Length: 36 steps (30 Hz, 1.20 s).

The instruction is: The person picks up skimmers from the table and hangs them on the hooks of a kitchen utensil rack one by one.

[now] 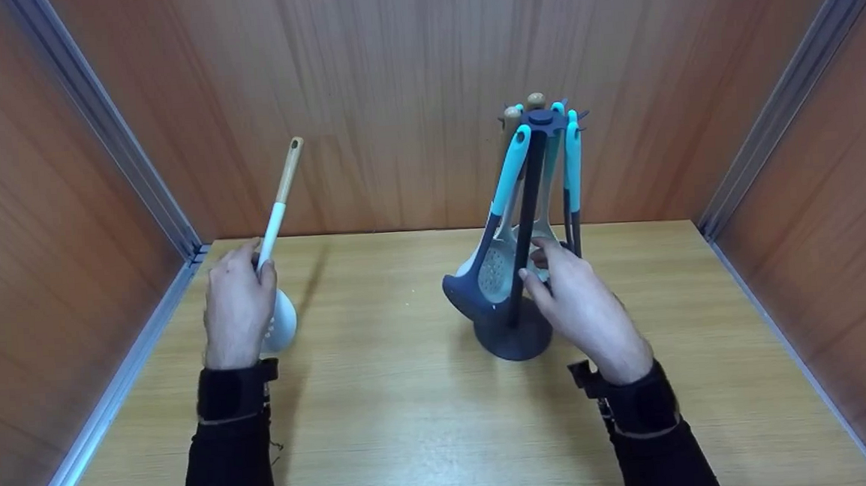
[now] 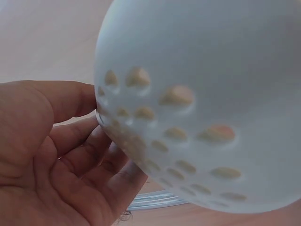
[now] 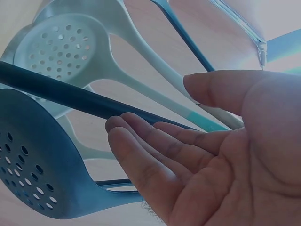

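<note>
My left hand (image 1: 238,307) pinches a white slotted ladle (image 1: 272,226) by its neck, with its wood-tipped handle pointing up. The ladle's bowl, with rows of holes, fills much of the left wrist view, thumb and fingers behind its edge. On the right a dark utensil stand (image 1: 515,339) holds several hanging kitchen utensils. My right hand (image 1: 583,305) is beside its post (image 1: 528,230), thumb and fingers apart. In the right wrist view a dark slotted spoon (image 3: 42,160) and a pale skimmer (image 3: 63,47) hang near the loosely bent fingers, which overlap the post.
A wooden table top (image 1: 406,425) lies under both hands. Wood-grain panels rise at the back (image 1: 394,102) and on both sides, with metal strips along the corners. More turquoise-handled utensils (image 1: 574,159) hang on the stand's right side.
</note>
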Motion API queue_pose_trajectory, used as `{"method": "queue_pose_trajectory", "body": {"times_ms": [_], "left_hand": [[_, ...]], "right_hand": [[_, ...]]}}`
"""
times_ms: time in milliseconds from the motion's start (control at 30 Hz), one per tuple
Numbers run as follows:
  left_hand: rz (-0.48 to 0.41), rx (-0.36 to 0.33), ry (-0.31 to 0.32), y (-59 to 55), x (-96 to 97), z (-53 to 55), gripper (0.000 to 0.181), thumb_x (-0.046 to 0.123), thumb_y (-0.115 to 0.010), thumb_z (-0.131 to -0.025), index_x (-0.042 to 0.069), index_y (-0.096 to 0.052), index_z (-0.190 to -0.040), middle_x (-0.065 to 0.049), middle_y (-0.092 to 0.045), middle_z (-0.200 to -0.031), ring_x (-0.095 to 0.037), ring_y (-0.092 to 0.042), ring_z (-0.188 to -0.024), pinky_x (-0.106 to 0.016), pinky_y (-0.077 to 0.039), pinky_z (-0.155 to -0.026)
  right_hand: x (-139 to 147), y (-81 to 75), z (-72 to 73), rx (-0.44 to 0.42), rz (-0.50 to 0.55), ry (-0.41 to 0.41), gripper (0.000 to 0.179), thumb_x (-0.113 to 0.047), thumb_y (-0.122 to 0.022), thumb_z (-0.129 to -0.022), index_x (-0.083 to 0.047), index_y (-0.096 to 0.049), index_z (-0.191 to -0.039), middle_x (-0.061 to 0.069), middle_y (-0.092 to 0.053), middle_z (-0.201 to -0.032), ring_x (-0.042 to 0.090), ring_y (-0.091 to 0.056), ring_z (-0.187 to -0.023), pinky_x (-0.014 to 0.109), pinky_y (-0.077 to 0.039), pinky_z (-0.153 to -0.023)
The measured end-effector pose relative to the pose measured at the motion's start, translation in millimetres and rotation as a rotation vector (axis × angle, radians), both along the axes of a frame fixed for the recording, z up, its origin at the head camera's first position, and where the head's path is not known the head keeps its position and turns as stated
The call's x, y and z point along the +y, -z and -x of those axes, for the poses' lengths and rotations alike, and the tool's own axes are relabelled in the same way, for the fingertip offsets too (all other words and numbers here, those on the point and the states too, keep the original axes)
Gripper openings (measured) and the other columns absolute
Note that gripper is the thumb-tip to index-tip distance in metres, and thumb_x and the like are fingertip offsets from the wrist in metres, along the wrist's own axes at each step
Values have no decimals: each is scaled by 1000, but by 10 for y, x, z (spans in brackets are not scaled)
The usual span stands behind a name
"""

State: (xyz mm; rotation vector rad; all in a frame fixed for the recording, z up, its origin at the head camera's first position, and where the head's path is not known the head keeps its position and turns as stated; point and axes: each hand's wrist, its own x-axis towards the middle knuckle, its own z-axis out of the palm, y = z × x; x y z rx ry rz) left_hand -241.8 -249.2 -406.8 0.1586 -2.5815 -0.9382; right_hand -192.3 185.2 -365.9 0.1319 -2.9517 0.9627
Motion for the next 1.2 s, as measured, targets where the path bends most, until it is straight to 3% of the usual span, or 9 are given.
{"method": "queue_pose_trajectory", "body": {"times_ms": [333,600,933,1200], "left_hand": [[-12,51,32,-94,158,-118,49,8,-62,-119,-5,-59,-167,-33,-75,-142,-50,-76,-128,-67,-66,-108],[-20,49,49,-212,284,-200,51,8,-64,-119,-2,-58,-169,-32,-73,-147,-49,-75,-137,-67,-64,-117],[-6,150,81,-273,450,-297,48,5,-68,-118,-2,-63,-164,-29,-76,-139,-47,-77,-130,-65,-66,-113],[12,216,103,-258,585,-325,44,7,-70,-117,0,-67,-161,-26,-77,-132,-46,-76,-123,-64,-66,-109]], "right_hand": [[4,-5,-35,24,23,-21,58,-21,-61,-124,-4,-43,-177,27,-63,-169,45,-69,-153,65,-63,-115],[7,-39,-76,28,37,-33,58,-21,-59,-124,-4,-42,-177,27,-63,-169,45,-69,-153,65,-64,-116],[1,-90,-157,58,63,-43,53,-22,-60,-125,-5,-49,-174,23,-63,-170,42,-66,-157,62,-63,-118],[5,-106,-231,158,78,-28,41,-23,-61,-124,-7,-61,-162,20,-68,-160,40,-72,-148,59,-64,-118]]}}
